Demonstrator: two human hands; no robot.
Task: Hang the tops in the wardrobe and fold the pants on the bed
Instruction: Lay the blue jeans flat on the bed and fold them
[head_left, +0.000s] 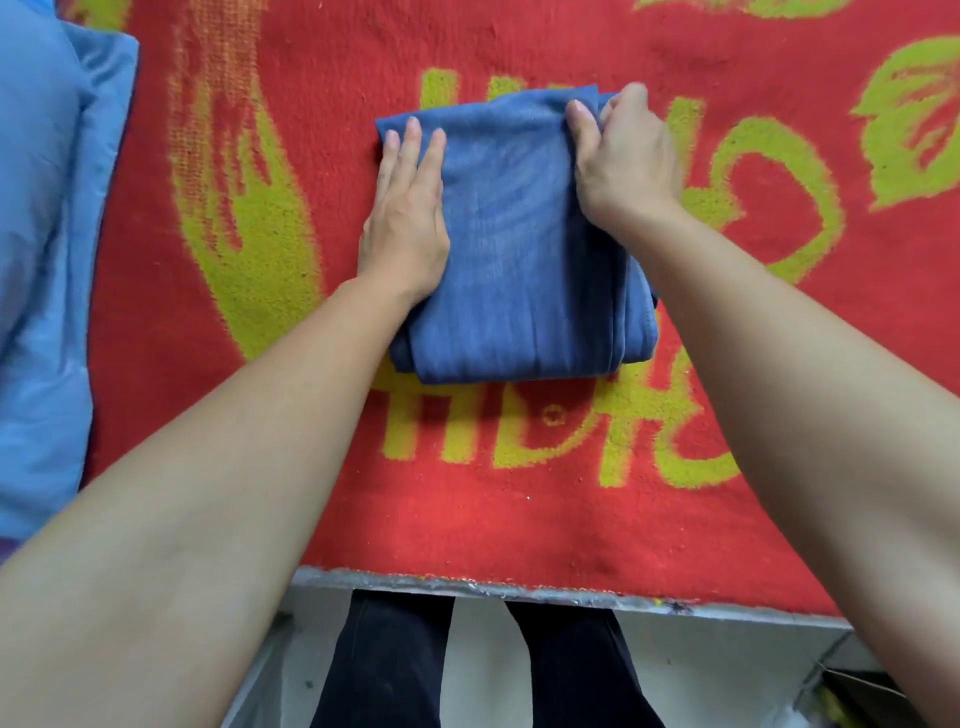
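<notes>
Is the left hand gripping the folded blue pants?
No, the left hand presses flat with straight fingers on the folded blue pants.

Denim pants (514, 249), nubby matt blanket (467, 509)

bed (395, 581): a worn grey near edge runs across the low part of the view.
blanket (467, 525): red with yellow-green letters and leaf shapes, spread flat over the bed.
pants (519, 270): blue denim, folded into a compact rectangle, lying on the blanket near its middle.
bedding (41, 270): light blue and padded, along the left side, well apart from the pants.
</notes>
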